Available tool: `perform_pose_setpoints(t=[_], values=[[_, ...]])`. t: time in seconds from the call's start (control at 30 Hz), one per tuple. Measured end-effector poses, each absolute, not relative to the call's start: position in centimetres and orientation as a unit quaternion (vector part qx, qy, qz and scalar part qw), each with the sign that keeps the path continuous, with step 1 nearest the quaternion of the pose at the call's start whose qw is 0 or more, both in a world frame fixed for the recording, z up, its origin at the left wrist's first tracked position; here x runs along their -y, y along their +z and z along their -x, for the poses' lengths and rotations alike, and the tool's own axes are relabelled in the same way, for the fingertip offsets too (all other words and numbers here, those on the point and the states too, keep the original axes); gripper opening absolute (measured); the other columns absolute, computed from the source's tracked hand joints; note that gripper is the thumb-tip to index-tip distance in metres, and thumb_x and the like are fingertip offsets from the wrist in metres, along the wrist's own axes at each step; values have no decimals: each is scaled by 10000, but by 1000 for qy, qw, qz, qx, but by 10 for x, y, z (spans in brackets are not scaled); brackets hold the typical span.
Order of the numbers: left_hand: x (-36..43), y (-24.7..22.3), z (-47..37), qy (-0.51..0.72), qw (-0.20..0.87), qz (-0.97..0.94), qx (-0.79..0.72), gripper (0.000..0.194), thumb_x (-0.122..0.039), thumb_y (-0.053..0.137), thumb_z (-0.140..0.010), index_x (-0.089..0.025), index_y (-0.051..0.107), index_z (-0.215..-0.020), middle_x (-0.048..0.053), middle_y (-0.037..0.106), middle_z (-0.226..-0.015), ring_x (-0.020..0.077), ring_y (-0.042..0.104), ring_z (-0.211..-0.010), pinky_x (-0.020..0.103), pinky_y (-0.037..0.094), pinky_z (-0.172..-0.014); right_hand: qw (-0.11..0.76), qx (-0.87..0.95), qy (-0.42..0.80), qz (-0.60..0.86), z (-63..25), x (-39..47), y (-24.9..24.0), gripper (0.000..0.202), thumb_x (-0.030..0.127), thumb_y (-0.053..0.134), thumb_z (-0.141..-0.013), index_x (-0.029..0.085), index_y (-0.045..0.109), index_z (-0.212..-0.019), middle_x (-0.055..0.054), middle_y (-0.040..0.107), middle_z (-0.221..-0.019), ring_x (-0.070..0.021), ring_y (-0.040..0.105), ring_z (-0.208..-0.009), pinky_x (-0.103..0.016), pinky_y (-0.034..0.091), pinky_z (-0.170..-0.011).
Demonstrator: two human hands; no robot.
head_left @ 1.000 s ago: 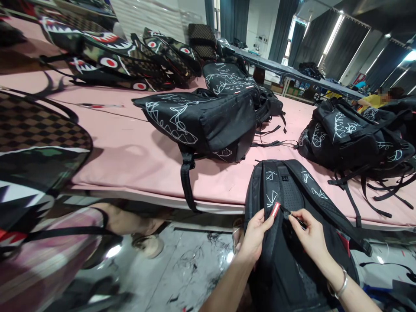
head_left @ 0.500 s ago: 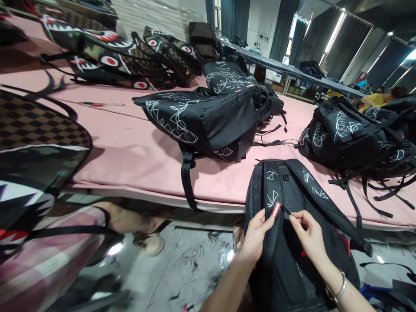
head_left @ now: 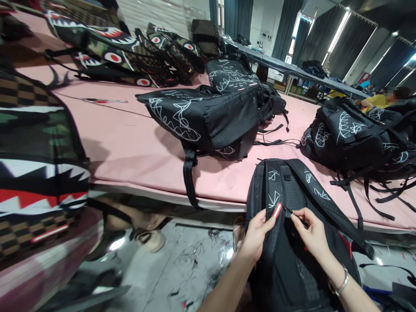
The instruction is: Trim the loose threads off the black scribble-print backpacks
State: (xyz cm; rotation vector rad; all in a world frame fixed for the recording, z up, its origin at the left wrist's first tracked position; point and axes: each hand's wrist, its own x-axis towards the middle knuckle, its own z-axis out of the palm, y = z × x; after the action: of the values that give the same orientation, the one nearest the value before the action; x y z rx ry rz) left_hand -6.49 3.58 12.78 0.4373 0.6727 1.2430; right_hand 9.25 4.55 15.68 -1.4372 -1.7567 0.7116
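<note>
A black backpack [head_left: 312,260] with white scribbles on its shoulder straps leans against the table's front edge, its strap side toward me. My left hand [head_left: 258,232] pinches the left shoulder strap [head_left: 274,186] beside a red and white label [head_left: 277,211]. Just to the right, my right hand [head_left: 308,225] has its fingers closed on a thin dark tool, whose tip points at the strap near the label. The tool's exact shape is too small to tell.
Black backpacks lie on the pink table [head_left: 120,151], at the middle [head_left: 227,117] and right [head_left: 351,130]. Camouflage shark-mouth bags [head_left: 113,56] are behind at left. A person beside me at left has a checkered shark bag [head_left: 42,164]. Another person in yellow [head_left: 378,102] is far right.
The checkered shark bag at the left has swung downward and turned, showing more of its front. My hands stay near the label; more of the dark tool shows in my right hand.
</note>
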Motion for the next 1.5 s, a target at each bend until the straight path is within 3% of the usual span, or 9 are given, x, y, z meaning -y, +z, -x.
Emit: perform_pose_setpoints(t=[0.23, 0.53, 0.73, 0.9, 1.23, 1.5], values=[[-35, 129, 68, 572, 741, -202, -290, 315, -247, 699, -689, -134, 649, -979, 96, 683, -985, 201, 613, -921, 324, 426, -885, 325, 716, 294, 543, -92, -55, 165, 217, 384, 548, -820, 172, 594, -835, -50, 658, -800, -183, 603, -724, -263, 456, -632], [-34, 124, 69, 566, 749, -209, -274, 292, -224, 663, -730, -128, 630, -1003, 93, 684, -945, 172, 617, -855, 305, 439, -846, 327, 743, 282, 511, -86, -67, 164, 194, 363, 552, -823, 175, 602, -825, -37, 643, -775, -168, 587, -688, -251, 445, -604], [-35, 125, 84, 543, 744, -243, -304, 349, -246, 669, -719, -137, 603, -1044, 100, 665, -1008, 193, 602, -906, 324, 430, -856, 350, 698, 365, 507, -95, -86, 165, 244, 400, 609, -782, 164, 608, -845, -59, 649, -816, -182, 588, -724, -275, 457, -625], [-35, 126, 110, 514, 732, -314, -318, 515, -154, 740, -599, -138, 576, -1087, 99, 624, -1109, 215, 565, -999, 320, 401, -891, 253, 720, 467, 446, -104, -109, 176, 296, 417, 667, -730, 163, 644, -880, -51, 655, -822, -182, 594, -736, -304, 468, -685], [-48, 123, 148, 462, 703, -426, -333, 466, -134, 687, -616, -141, 596, -1073, 70, 624, -1105, 232, 530, -1054, 345, 344, -947, 137, 789, 466, 377, -88, -153, 173, 270, 403, 675, -732, 149, 647, -821, -62, 657, -840, -183, 574, -762, -296, 439, -685], [-50, 120, 151, 447, 720, -423, -320, 462, -118, 668, -624, -152, 596, -1080, 56, 621, -1097, 229, 520, -1057, 325, 342, -933, 95, 798, 493, 334, -72, -163, 176, 240, 376, 684, -731, 158, 662, -828, -43, 664, -822, -173, 603, -771, -281, 462, -716]])
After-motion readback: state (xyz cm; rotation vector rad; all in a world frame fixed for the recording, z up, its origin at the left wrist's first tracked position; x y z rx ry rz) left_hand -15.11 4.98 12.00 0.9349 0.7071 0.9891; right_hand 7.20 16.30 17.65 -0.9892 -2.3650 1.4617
